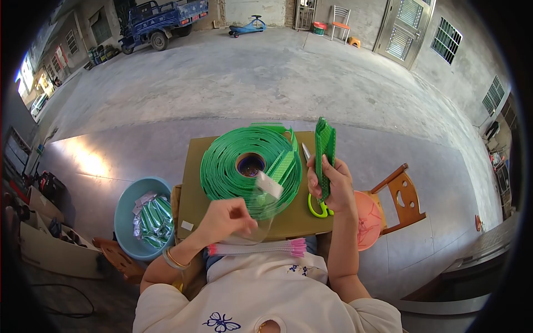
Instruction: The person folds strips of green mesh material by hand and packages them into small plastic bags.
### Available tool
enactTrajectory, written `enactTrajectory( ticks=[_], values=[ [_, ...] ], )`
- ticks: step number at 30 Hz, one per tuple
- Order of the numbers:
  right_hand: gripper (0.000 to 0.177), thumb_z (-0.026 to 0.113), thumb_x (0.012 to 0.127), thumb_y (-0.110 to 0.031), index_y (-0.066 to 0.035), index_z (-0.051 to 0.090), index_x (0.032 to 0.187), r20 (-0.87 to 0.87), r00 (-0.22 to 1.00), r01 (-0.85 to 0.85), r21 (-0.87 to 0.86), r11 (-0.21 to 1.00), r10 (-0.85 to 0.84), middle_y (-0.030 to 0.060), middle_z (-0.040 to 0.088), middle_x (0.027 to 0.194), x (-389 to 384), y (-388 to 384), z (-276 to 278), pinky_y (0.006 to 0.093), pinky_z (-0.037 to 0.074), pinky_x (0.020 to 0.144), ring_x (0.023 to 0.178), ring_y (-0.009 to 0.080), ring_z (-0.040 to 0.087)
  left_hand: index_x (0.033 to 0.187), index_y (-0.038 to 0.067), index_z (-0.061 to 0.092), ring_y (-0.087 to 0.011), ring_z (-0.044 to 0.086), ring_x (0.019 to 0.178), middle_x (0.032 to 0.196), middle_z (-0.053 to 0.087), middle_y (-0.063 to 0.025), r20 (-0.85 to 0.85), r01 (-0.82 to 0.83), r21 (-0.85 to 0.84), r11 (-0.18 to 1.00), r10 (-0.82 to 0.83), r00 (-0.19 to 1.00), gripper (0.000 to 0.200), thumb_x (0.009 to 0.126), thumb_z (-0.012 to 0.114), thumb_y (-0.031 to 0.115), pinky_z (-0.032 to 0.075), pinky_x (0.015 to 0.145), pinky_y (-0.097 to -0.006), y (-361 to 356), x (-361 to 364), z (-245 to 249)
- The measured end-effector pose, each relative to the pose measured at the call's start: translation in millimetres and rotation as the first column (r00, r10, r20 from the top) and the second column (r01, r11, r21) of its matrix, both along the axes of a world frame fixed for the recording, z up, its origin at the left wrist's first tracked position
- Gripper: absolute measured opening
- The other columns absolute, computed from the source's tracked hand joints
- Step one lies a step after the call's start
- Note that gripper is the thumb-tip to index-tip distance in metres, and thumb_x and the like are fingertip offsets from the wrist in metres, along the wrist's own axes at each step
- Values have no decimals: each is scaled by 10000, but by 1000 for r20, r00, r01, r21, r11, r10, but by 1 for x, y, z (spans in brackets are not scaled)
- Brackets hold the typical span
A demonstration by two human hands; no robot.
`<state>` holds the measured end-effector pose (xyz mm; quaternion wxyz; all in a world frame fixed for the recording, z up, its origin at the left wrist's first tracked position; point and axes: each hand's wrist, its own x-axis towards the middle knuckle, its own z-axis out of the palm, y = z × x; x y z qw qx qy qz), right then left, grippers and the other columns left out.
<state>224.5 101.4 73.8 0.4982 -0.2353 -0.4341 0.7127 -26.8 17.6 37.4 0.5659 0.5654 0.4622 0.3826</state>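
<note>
My right hand (336, 180) is closed around a folded bundle of green dotted ribbon (325, 152), held upright. In a pinch, my left hand (229, 219) grips a see-through plastic bag (261, 216) with a white piece (269, 185) at its upper end; the bag's outline is faint. A large roll of green ribbon (219, 166) lies on the brown board (194, 150) beyond my left hand, a loose dotted length across it. Scissors (318, 210) with yellow-green handles lie partly behind my right hand. A bundle of clear strips with pink ends (258, 247) rests by my lap.
A blue basin (123, 238) at the left holds several green and silver packs. To the right are a pink basin (367, 236) and a wooden chair (400, 194). Farther off stand a blue three-wheeled truck (161, 25), a ride-on toy (248, 26) and another chair (341, 23).
</note>
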Motion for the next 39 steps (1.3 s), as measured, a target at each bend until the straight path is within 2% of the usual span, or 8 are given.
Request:
enactTrajectory(
  ticks=[5, 10, 14, 20, 23, 30, 37, 39],
  values=[
    [256, 449, 965, -259, -20, 504, 1041, 173, 950, -259, -27, 966, 260, 45, 512, 584, -2, -4, 1, 218, 328, 387, 427, 89, 417, 832, 16, 474, -187, 642, 569, 720, 625, -116, 348, -318, 179, 931, 242, 906, 108, 878, 571, 29, 538, 458, -275, 41, 0, 41],
    [226, 478, 952, -283, -62, 503, 988, 133, 829, -531, -119, 839, 544, 35, 519, 582, -24, -9, -12, 217, 319, 379, 425, 78, 436, 940, -14, 505, -200, 648, 582, 761, 627, -121, 265, -241, 225, 944, 179, 948, 112, 884, 576, 53, 546, 479, -273, 52, 11, 47],
    [173, 448, 961, -234, -68, 498, 960, 163, 974, -129, -165, 978, 156, 27, 521, 602, -44, -4, -23, 225, 326, 373, 436, 83, 444, 1173, -33, 481, -216, 661, 659, 897, 636, -152, 253, -168, 190, 967, 117, 960, 301, 886, 552, 20, 564, 548, -280, 40, 18, 54],
    [197, 441, 966, -236, -50, 506, 967, -25, 999, 26, -144, 989, -30, 30, 509, 606, -41, 1, -27, 232, 332, 377, 448, 100, 448, 1339, -20, 383, -246, 625, 993, 1168, 575, -186, 177, 74, 275, 959, -126, 976, 467, 882, 470, -66, 548, 816, -316, 27, 12, 44],
    [215, 438, 967, -237, -35, 508, 990, -5, 997, 70, -104, 992, -71, 32, 513, 609, -44, 0, -26, 234, 337, 381, 450, 100, 449, 1334, -43, 376, -252, 580, 1081, 1231, 540, -184, 342, 89, 282, 955, -187, 921, 452, 889, 451, -70, 521, 880, -329, 29, 11, 38],
    [272, 441, 963, -269, -19, 548, 967, 115, 993, 36, -109, 993, -23, 37, 533, 616, -49, -9, -21, 231, 349, 395, 442, 98, 454, 1265, -76, 451, -261, 608, 1029, 1162, 584, -192, 217, -262, 322, 910, 199, 956, 391, 874, 460, -79, 541, 834, -315, 38, -1, 28],
    [279, 458, 951, -270, -18, 570, 904, 217, 845, -433, -259, 863, 489, 39, 547, 598, -60, -31, -7, 219, 356, 391, 425, 90, 455, 1208, -28, 541, -175, 668, 854, 996, 664, -158, -56, -402, 605, 688, 540, 840, 324, 886, 506, -31, 538, 690, -254, 41, -4, 18],
    [281, 458, 950, -264, -16, 577, 892, 303, 824, -426, -227, 876, 479, 43, 545, 589, -69, -33, -17, 217, 348, 385, 419, 88, 447, 1218, -27, 535, -152, 666, 814, 1001, 664, -147, -80, -397, 631, 667, 564, 822, 320, 900, 495, -15, 523, 669, -241, 42, -3, 18]
  ],
)
